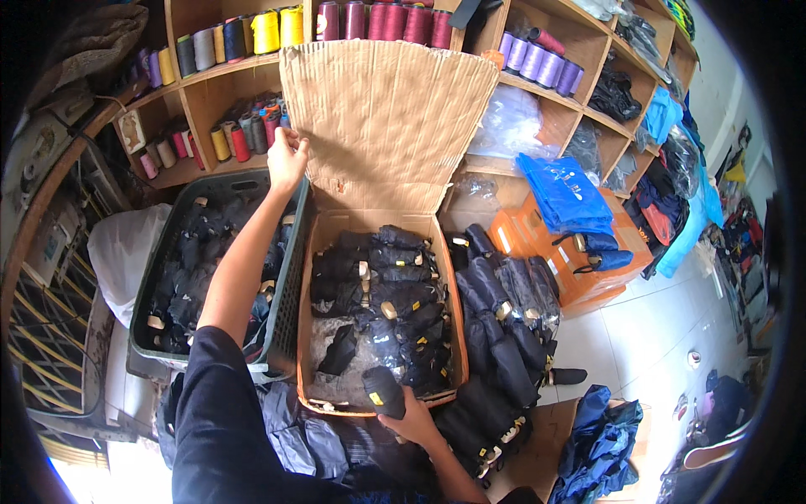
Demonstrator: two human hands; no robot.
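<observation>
My left hand [288, 157] is raised, fingers closed at the left edge of the upright cardboard flap [390, 118]. That flap belongs to an open cardboard box [457, 336] in front of me. Rows of folded umbrellas [403, 273] in black sleeves lie inside, some with pale handle ends showing. Clear plastic and one loose dark piece [337, 349] show at the box's near left. Over the near edge, my right hand [413, 420] grips a black-sleeved folded umbrella [383, 391] with a yellow label.
A dark green plastic basket [290, 294] of similar umbrellas stands left of the box. More sleeved umbrellas [495, 311] are piled on the right. Beyond are an orange carton [512, 235] topped with blue packets [562, 193] and wooden shelves [227, 67] holding thread cones.
</observation>
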